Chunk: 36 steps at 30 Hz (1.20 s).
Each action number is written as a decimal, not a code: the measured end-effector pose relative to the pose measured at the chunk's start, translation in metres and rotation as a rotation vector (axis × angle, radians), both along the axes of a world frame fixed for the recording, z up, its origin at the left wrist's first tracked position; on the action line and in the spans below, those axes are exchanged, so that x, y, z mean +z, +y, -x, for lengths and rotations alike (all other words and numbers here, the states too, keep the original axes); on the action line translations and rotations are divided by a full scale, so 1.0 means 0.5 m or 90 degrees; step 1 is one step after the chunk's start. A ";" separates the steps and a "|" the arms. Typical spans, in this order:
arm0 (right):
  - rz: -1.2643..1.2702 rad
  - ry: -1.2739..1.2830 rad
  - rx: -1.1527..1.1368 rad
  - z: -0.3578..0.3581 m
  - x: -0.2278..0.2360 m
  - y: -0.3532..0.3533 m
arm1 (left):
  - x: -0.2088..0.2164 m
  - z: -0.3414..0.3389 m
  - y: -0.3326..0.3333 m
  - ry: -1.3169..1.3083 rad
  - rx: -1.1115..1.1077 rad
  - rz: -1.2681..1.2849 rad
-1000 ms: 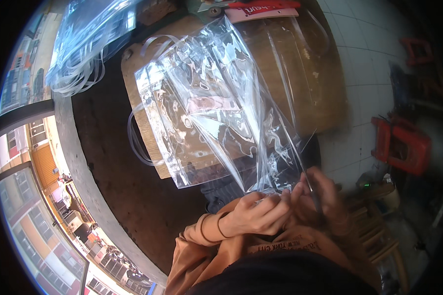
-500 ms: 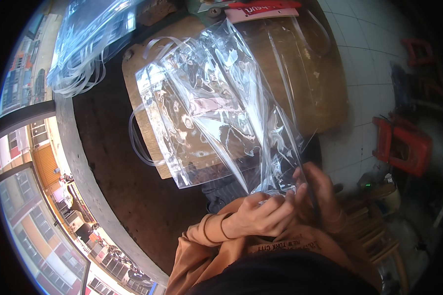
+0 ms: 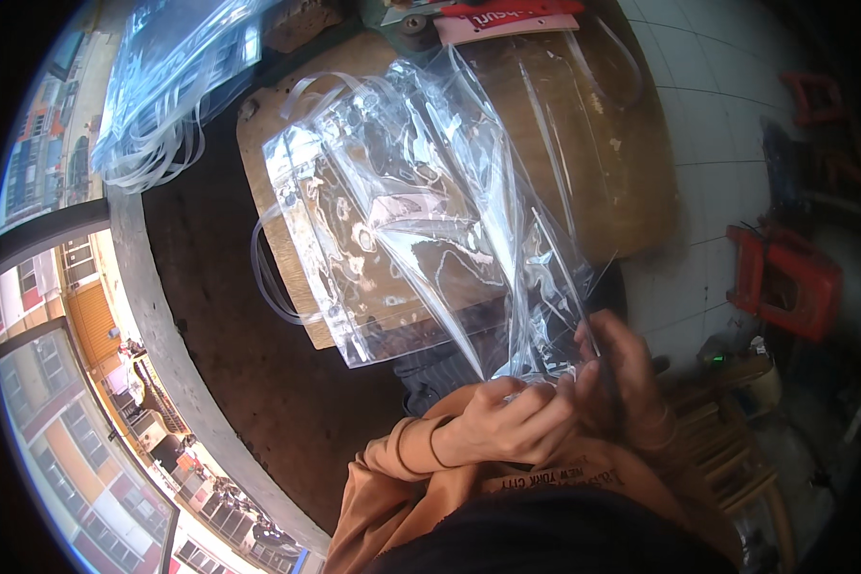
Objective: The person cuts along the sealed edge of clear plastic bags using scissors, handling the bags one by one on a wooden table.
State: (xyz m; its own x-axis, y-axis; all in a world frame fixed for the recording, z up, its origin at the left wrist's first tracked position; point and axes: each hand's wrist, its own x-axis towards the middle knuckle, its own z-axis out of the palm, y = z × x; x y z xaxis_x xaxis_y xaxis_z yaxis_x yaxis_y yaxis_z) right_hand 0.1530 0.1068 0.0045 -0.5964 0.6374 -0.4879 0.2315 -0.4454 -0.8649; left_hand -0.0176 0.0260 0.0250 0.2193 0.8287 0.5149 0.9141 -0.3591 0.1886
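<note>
A clear plastic bag [image 3: 421, 220] with strip handles lies creased across the wooden board, its near corner drawn toward my body. My left hand [image 3: 517, 418] is closed on that near corner, the fingers curled and pressed together. Close beside it, my right hand [image 3: 625, 368] grips the bag's right edge between thumb and fingers. Both hands nearly meet low in front of my chest. The fingertips and the bit of plastic between them are partly hidden. One looped handle [image 3: 261, 268] sticks out past the board's left edge.
A stack of clear bags [image 3: 187, 77] with dangling handles lies at the upper left. At the board's [image 3: 631, 182] far end are a pink piece [image 3: 507, 27] and a red-handled tool [image 3: 517, 8]. A red stool [image 3: 789, 282] and a wooden stool [image 3: 732, 450] stand to the right.
The right hand has shifted very slightly along the bag's edge. The plastic's creases and far upper edge have moved a little. Both hands keep their hold.
</note>
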 end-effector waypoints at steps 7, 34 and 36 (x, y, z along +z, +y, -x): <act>0.086 0.012 -0.052 0.008 0.004 -0.009 | 0.004 -0.002 0.006 0.004 0.006 -0.005; 0.100 -0.009 -0.065 0.009 0.000 -0.016 | 0.014 -0.002 -0.001 -0.003 -0.013 0.017; 0.053 0.042 -0.082 0.019 -0.003 -0.024 | 0.014 -0.003 0.000 -0.008 -0.014 0.013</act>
State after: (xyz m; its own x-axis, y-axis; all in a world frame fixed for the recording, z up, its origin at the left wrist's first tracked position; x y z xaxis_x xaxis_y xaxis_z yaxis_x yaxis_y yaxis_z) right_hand 0.1434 0.0948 0.0029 -0.5451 0.6692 -0.5051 0.1122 -0.5388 -0.8350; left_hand -0.0160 0.0259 0.0321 0.2320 0.8340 0.5006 0.9035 -0.3755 0.2068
